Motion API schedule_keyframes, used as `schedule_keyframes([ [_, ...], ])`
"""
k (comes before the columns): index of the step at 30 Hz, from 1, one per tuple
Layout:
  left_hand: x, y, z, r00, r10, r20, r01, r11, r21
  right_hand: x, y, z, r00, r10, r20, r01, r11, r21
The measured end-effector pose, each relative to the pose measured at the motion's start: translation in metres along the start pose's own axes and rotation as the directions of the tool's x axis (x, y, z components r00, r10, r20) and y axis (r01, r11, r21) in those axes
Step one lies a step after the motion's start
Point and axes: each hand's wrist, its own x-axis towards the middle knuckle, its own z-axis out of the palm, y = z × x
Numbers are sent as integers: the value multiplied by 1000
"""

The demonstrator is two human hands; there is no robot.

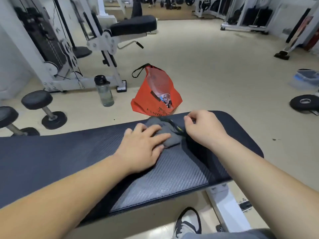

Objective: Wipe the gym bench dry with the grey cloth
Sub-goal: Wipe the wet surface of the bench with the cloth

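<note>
Left hand (144,144) is flat, fingers spread, palm down, pressing the near-left edge of the grey cloth (166,131). No pinch, just weight on it. The cloth is bunched, not spread, and sits directly ahead of those fingertips, toward the far edge of the bench (69,152).

Right hand (203,128) is just right of the cloth, fingers curled in; the thumb and forefinger look pinched near a dark strap with a yellow-green tag (179,129) that lies across the cloth's right side. Can't tell whether it's actually gripping the strap or the cloth edge.

Key relation: the bench's long axis runs left-right across the view, and the cloth is near its right end. Most of the unwiped pad lies to the left of the left hand, so the stroke probably wants to run leftward along that axis. Left hand is better placed to drive it.

A lighter, sheeny patch nearer than the hands could be moisture, not sure.

Beyond the bench, past the cloth: red bag (156,94) on the floor.
</note>
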Motion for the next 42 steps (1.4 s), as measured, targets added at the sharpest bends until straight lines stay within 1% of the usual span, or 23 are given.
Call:
schedule_keyframes([
  [2,18,-11,4,951,-307,30,308,951,-18,-1,-9,4,999,-22,32,22,1000,12],
  [4,11,6,4,906,-421,26,422,906,-30,-2,-19,10,997,-57,46,57,998,7],
  [6,-22,32,1,945,-325,-45,324,946,-19,0,-29,17,996,-75,53,75,997,-15],
  [8,-70,38,-3,995,-45,-93,40,998,-58,3,-40,29,994,-78,76,82,996,-44],
  [10,-100,0,-14,972,229,-42,-233,966,-117,5,-53,40,990,-97,104,103,993,-53],
  [11,-110,-24,-17,967,253,-2,-252,962,-106,6,-60,46,986,-119,119,125,991,-45],
  [12,-120,-47,-16,986,166,12,-165,984,-66,6,-69,52,980,-149,129,155,987,-33],
  [14,-140,-81,-14,964,-262,-55,263,965,18,4,-89,60,964,-216,153,220,975,-11],
  [16,-157,-90,-12,725,-677,-123,684,729,22,2,-109,71,943,-284,173,291,957,-17],
  [18,-168,-65,-10,575,-806,-141,814,581,-4,0,-125,81,919,-344,193,359,932,-53],
  [19,-172,-46,-10,599,-784,-163,792,610,-21,-1,-130,87,908,-368,203,389,918,-75],
  [21,-181,-7,-8,762,-610,-217,618,785,-36,-4,-136,97,889,-396,228,427,898,-105],
  [23,-189,4,-11,946,-282,-158,280,959,-34,-4,-136,103,882,-394,259,431,896,-106],
  [24,-190,-14,-18,985,-136,-107,131,990,-51,-3,-133,103,883,-383,270,422,901,-101],
  [25,-188,-36,-21,997,-60,-56,57,997,-43,-1,-129,103,888,-372,271,408,908,-90],
  [27,-180,-76,-24,978,-209,-5,209,978,16,3,-119,98,902,-355,247,378,925,-50],
  [30,-144,-100,-19,706,-708,-4,708,706,20,7,-99,88,926,-328,187,337,941,-23],
  [32,-106,-84,-17,591,-806,22,805,592,34,8,-88,82,937,-310,158,316,949,-14],
  [33,-86,-70,-16,604,-796,37,795,605,36,9,-85,80,942,-306,138,310,951,-8],
  [35,-52,-36,-9,734,-677,56,678,735,1,12,-82,78,950,-304,71,303,953,15],
  [38,-20,-5,-7,963,-253,91,260,962,-79,16,-88,73,964,-267,-19,268,959,95],
  [40,-10,-20,-12,992,-35,122,51,990,-129,18,-96,72,968,-249,-22,250,962,108],
  [42,-11,-54,-12,992,-38,123,56,988,-141,18,-105,74,969,-247,2,246,963,109],
])
